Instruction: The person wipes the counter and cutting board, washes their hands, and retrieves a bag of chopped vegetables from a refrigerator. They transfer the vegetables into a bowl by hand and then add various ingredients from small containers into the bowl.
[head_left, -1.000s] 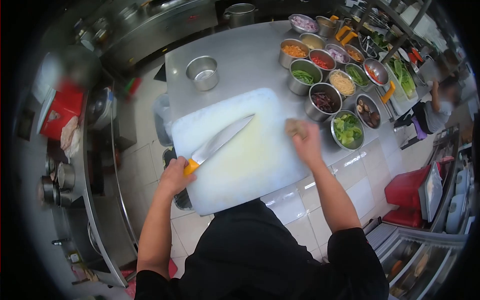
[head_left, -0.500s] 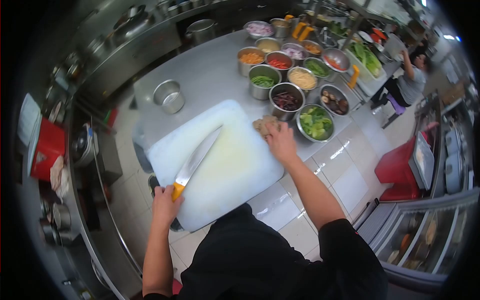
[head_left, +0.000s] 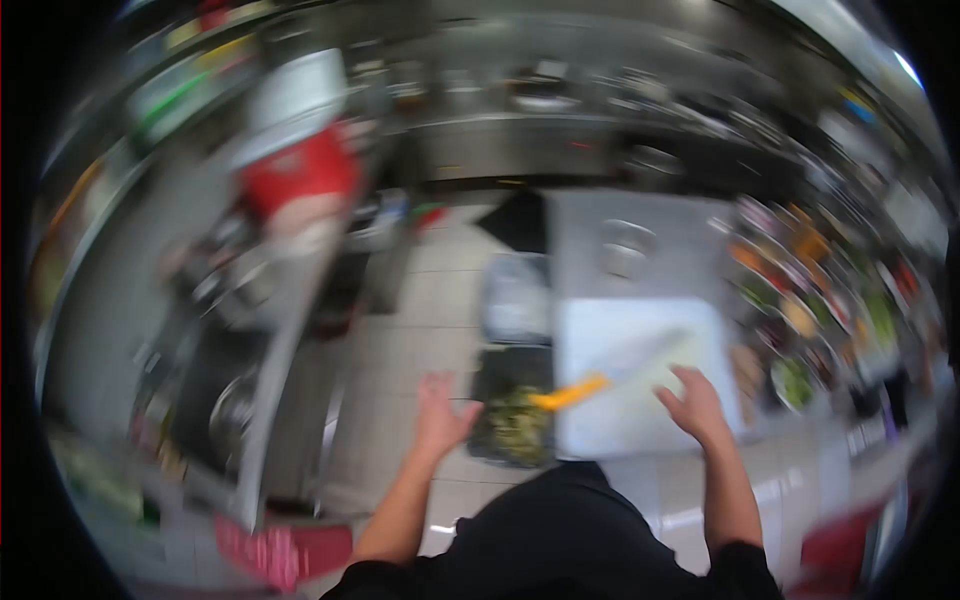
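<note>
The view is smeared by motion. My left hand point(head_left: 443, 415) is in the air left of a dark bin of green scraps point(head_left: 515, 425), fingers apart and holding nothing. Over the right part of the white cutting board point(head_left: 590, 330) hangs my right hand point(head_left: 692, 402), empty, its thumb and fingers spread. A knife with a yellow handle point(head_left: 572, 392) lies on the board, its handle sticking out past the left edge and its blade pointing to the upper right. Beside the board's right edge is a brown piece point(head_left: 746, 370), blurred.
An empty metal pot point(head_left: 627, 250) stands behind the board. Bowls of cut vegetables, one with greens point(head_left: 793, 383), crowd the right side. At the left are a red container point(head_left: 300, 175) and a counter with a sink. A pale container point(head_left: 516, 297) sits left of the table.
The view has swung left. My left hand has let go of the knife and moved off the board's left side. My right hand has left the brown piece and is over the board.
</note>
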